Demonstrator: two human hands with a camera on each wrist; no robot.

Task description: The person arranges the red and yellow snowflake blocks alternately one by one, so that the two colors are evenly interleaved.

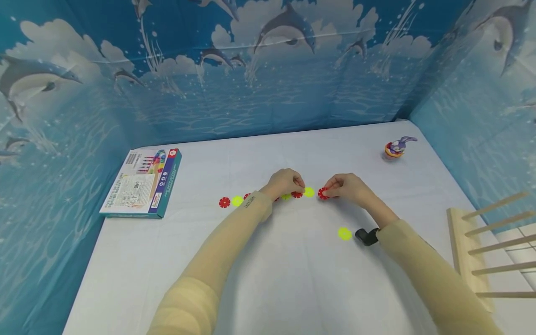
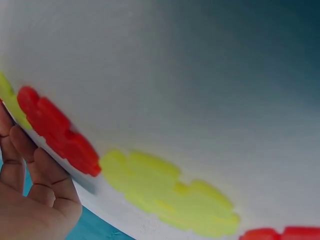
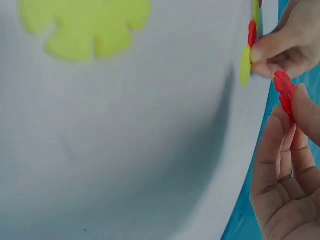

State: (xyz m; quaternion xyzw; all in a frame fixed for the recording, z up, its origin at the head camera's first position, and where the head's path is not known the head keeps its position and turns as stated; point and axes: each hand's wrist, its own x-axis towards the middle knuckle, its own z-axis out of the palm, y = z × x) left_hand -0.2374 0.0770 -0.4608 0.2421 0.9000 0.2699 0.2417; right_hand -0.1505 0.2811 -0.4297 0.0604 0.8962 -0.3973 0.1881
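A row of flat, notched plastic discs, red and yellow by turns, lies across the white tabletop, starting from a red disc. My left hand is at the row's right end, fingers curled, thumb and fingertip pinching the edge of the last yellow disc. Just left of it is a red disc, partly covered by that hand. My right hand pinches another red disc between thumb and fingers, a short gap right of the row. My left forearm hides part of the row. A loose yellow disc lies nearer me.
At the left stands a flat box with a printed lid. A purple rabbit toy in a small basket sits at the back right. A wooden rack with pegs is at the right edge. A dolphin-print curtain surrounds the table.
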